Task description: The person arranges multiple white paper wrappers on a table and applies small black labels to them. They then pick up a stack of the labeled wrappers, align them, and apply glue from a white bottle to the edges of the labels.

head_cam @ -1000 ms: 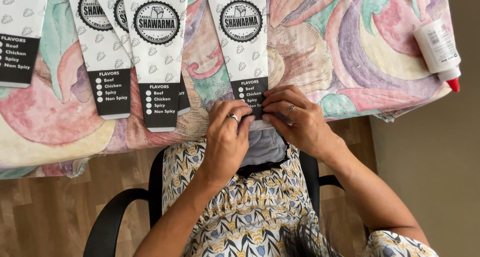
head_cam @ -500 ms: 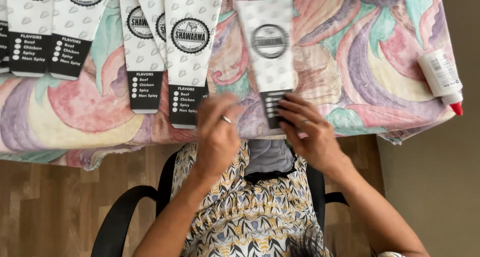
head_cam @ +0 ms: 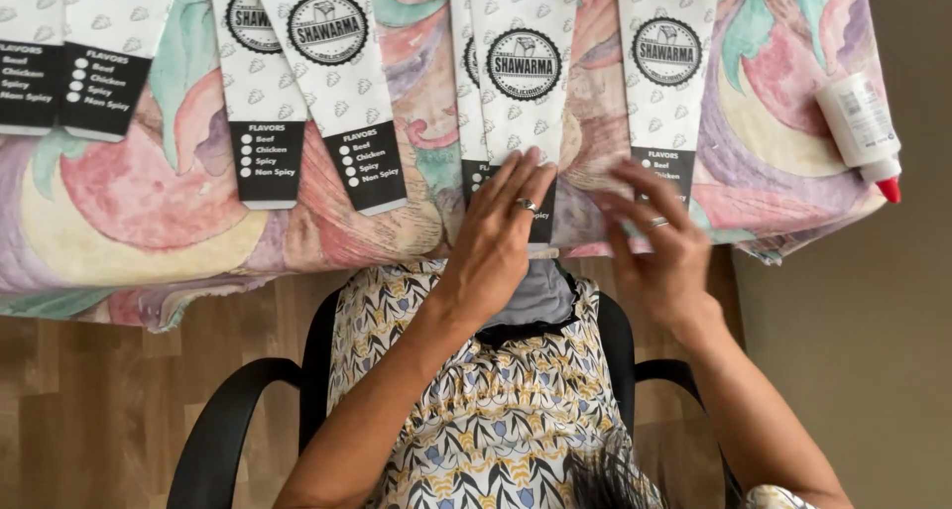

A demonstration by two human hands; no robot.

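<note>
Head view — left hand [head_cam: 496, 236] fingers flat on the middle paper sleeve [head_cam: 523, 83]; right hand [head_cam: 662, 246] released — best pressed evenly.

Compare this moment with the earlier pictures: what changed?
Both hands let go of one white paper sleeve with black end and parted: left hand now lies on the neighbouring sleeve, right hand spread open. White glue bottle with red cap stayed put.

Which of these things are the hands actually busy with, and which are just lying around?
In hand:
- left hand on the middle paper sleeve
- right hand at the right paper sleeve

Lying about:
- glue bottle
- left-side sleeves
- patterned tablecloth
</note>
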